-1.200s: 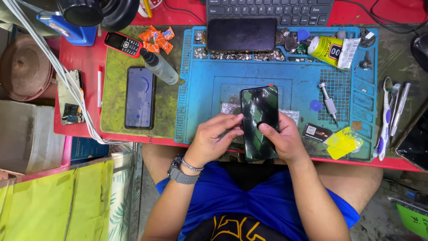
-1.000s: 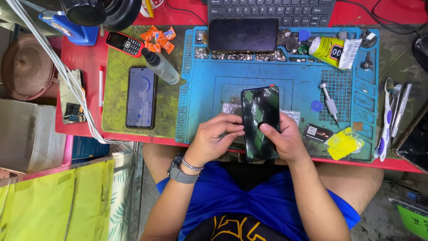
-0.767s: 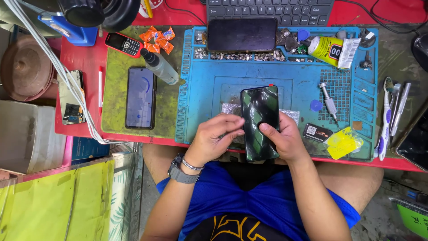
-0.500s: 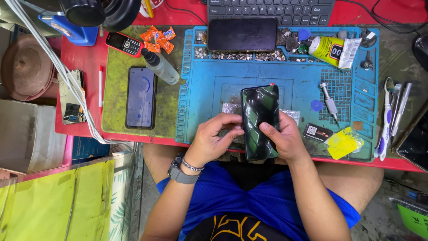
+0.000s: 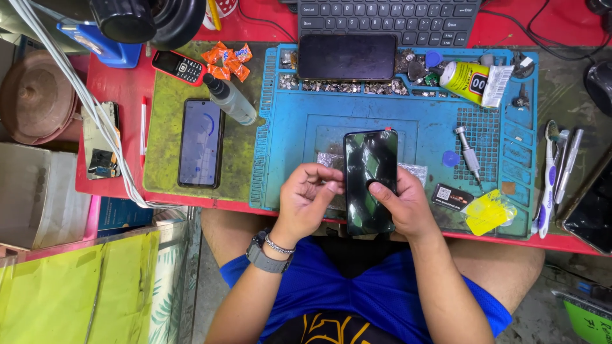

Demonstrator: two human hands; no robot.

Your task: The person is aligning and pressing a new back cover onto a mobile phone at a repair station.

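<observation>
Phone (image 5: 370, 181), black, glossy wrap on it, held upright over the front edge of the blue mat (image 5: 293, 127). Right hand (image 5: 403, 207) closed around its lower right side, thumb pressed on the screen. Left hand (image 5: 307, 202) curled, fingertips meeting at the phone's left edge; cannot tell if it pinches anything. Watch and bracelet on the left wrist. Foil scraps on the mat just behind the phone. 2nd black phone (image 5: 347, 57) lies flat at the mat's back edge, keyboard (image 5: 389, 13) behind it. Yellow glue tube (image 5: 473, 81) at back right, screwdriver (image 5: 467, 153) right of the held phone. On the green pad (image 5: 159, 127): 3rd phone (image 5: 201, 143) with lit screen, small bottle (image 5: 229, 99), red keypad phone (image 5: 179, 66).
</observation>
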